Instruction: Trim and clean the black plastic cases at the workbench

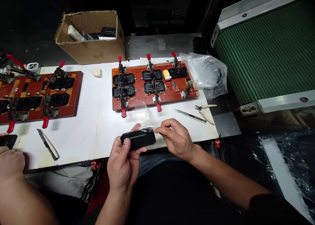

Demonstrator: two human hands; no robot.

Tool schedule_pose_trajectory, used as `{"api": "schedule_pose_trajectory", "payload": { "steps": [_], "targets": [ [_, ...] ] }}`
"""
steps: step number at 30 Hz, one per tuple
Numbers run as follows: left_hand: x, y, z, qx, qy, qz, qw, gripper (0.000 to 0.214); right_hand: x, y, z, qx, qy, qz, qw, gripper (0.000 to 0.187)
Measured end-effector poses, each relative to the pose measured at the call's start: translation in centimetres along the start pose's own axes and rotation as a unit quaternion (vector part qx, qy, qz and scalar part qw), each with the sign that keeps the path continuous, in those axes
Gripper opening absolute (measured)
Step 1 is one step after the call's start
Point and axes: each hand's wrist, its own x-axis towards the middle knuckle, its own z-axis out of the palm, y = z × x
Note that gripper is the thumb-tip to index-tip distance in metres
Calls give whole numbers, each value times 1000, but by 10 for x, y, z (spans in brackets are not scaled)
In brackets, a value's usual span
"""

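Observation:
My left hand (123, 162) grips a flat black plastic part (138, 138) from below, thumb on its left end, just above the front edge of the white table (98, 120). A clear plastic bag (144, 115) stands up from the part's top edge. My right hand (176, 139) pinches the bag's mouth at the part's right end. Behind them lies a red-brown clamping board (172, 90) with several black parts under red-handled toggle clamps.
A second clamp board (71, 97) lies at left, with a knife (48, 144) in front of it. Another person's hand (11, 161) rests at the far left. A knife (190, 116), pliers (205, 111), a crumpled plastic bag (208, 74), a cardboard box (91, 36) and a green conveyor belt (265, 47) surround the work area.

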Motion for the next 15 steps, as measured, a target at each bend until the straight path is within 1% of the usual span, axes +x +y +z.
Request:
{"api": "schedule_pose_trajectory", "payload": {
  "steps": [3, 5, 9, 11, 12, 14, 15],
  "targets": [
    [4, -2, 4, -13, 27, 20, 999, 14, 0, -4, 5, 19, -9, -28, 999, 33],
    [6, -5, 9, -26, 41, 40, 998, 14, -2, -9, 12, 34, -9, -37, 999, 28],
    [4, -19, 19, -27, 84, 126, 988, 7, -8, -24, 35, 96, -17, -4, 995, 20],
    [0, -28, 20, 12, 95, 148, 984, 9, -10, -31, 42, 130, -15, 30, 991, 16],
    [-3, -32, 19, 46, 88, 151, 984, 12, -9, -34, 43, 143, -6, 56, 988, 15],
    [-8, -36, 15, 151, 49, 158, 975, 22, -5, -38, 40, 162, 26, 119, 979, 14],
    [-11, -36, 11, 211, 19, 162, 964, 26, -2, -38, 37, 168, 45, 148, 974, 14]
  ]
}}
